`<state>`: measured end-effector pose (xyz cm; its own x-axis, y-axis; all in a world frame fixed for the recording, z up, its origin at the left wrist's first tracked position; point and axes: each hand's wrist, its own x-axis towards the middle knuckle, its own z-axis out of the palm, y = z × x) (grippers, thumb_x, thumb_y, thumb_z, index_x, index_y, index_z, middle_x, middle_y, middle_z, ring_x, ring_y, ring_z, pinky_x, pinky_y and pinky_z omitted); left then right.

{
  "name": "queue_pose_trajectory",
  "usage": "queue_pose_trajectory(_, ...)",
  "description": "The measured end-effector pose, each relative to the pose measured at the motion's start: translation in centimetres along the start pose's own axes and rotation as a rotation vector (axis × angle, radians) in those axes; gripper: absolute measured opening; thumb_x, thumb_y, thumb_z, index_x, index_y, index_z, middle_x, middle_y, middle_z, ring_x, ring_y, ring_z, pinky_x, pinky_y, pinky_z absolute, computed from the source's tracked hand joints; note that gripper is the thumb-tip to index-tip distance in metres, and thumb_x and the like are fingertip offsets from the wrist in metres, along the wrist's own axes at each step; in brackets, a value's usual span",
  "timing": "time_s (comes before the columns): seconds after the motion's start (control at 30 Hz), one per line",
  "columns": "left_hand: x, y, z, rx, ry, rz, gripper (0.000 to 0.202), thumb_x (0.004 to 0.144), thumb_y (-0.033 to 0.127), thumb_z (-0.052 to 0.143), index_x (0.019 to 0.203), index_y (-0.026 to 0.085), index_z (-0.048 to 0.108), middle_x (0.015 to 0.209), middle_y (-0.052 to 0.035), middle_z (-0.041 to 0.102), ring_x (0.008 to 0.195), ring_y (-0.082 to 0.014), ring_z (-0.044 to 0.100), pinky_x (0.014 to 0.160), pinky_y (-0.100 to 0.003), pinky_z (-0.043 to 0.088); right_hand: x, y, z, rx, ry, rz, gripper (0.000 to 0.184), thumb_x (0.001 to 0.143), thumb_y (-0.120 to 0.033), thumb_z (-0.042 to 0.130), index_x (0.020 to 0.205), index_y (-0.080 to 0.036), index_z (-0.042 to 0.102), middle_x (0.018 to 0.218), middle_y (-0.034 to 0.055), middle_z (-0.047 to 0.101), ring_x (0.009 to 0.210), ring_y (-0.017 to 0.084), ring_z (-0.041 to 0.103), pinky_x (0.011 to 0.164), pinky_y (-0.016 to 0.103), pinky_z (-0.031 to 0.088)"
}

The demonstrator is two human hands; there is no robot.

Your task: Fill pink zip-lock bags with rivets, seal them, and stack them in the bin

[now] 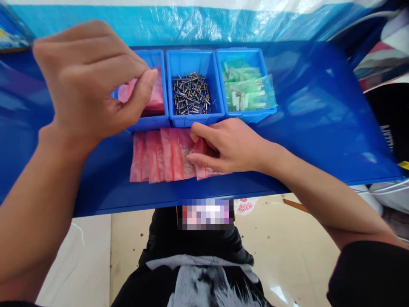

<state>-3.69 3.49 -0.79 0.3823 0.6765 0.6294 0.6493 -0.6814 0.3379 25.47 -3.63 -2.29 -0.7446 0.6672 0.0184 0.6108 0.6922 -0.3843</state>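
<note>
My left hand [92,81] is raised above the left blue bin [158,59], fingers curled and thumb pinching a pink plastic bag [126,90]. My right hand [228,145] rests on the blue table, fingers pinched on the rightmost bag of a row of pink zip bags [161,155] laid out side by side in front of the bins. The middle blue bin [191,57] holds several small metal pins [191,94]. The right blue bin [255,57] holds green plastic bags [247,87].
The blue table [319,119] has its front edge close to my body, with a tiled floor below. A blue tarp [191,23] rises behind the bins. Cables and dark objects [383,64] lie at the far right.
</note>
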Motion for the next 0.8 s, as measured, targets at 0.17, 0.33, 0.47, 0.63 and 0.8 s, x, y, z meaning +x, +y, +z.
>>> queue_pose_trajectory(0.17,-0.1,-1.1,0.5,0.164,0.073,0.42,0.016,0.088,0.033,0.073,0.077,0.022,0.074,0.078,0.0001,0.068,0.077,-0.016,0.066,0.071,-0.034,0.052,0.0,0.2,-0.2,0.095,0.051,-0.028,0.013,0.087,-0.031,0.059,0.091,-0.021,0.051,0.065,-0.0053,0.055,0.06,0.011,0.042,0.062,0.031,0.023)
queue_pose_trajectory(0.33,-0.6,1.2,0.6,0.222,0.17,0.64,0.014,0.083,0.029,0.073,0.094,0.021,0.073,0.083,0.0005,0.072,0.079,-0.0228,0.075,0.06,-0.031,0.053,-0.4,-0.2,-1.2,0.431,0.134,-0.02,0.018,0.075,-0.012,0.054,0.081,-0.024,0.041,0.056,-0.01,0.043,0.05,0.009,0.042,0.058,0.029,0.029)
queue_pose_trajectory(0.47,-0.9,3.7,0.7,0.242,0.251,0.626,0.01,0.091,0.026,0.064,0.091,0.022,0.073,0.076,0.005,0.069,0.066,-0.0162,0.074,0.051,-0.023,0.045,-0.9,-0.8,-1.8,0.52,0.431,0.001,0.019,0.082,-0.019,0.059,0.08,-0.027,0.042,0.065,-0.0069,0.042,0.054,0.011,0.038,0.056,0.031,0.032)
queue_pose_trajectory(0.63,-2.1,7.0,1.3,-0.206,0.061,0.305,0.033,0.106,0.038,0.062,0.136,0.03,0.074,0.093,0.0049,0.081,0.074,-0.0132,0.078,0.059,-0.023,0.057,-1.4,-1.1,-2.1,0.42,0.775,0.107,0.02,0.094,-0.046,0.061,0.096,-0.03,0.05,0.085,-0.0002,0.05,0.063,0.017,0.042,0.06,0.038,0.044)
queue_pose_trajectory(0.8,-2.3,8.7,2.2,-0.618,-0.223,0.043,0.063,0.097,0.065,0.075,0.15,0.033,0.062,0.135,-0.0013,0.073,0.134,-0.0315,0.071,0.102,-0.046,0.068,-1.8,-1.7,-1.6,0.506,0.474,0.064,0.025,0.1,-0.051,0.055,0.112,-0.03,0.05,0.095,0.0052,0.063,0.078,0.024,0.064,0.067,0.043,0.057)
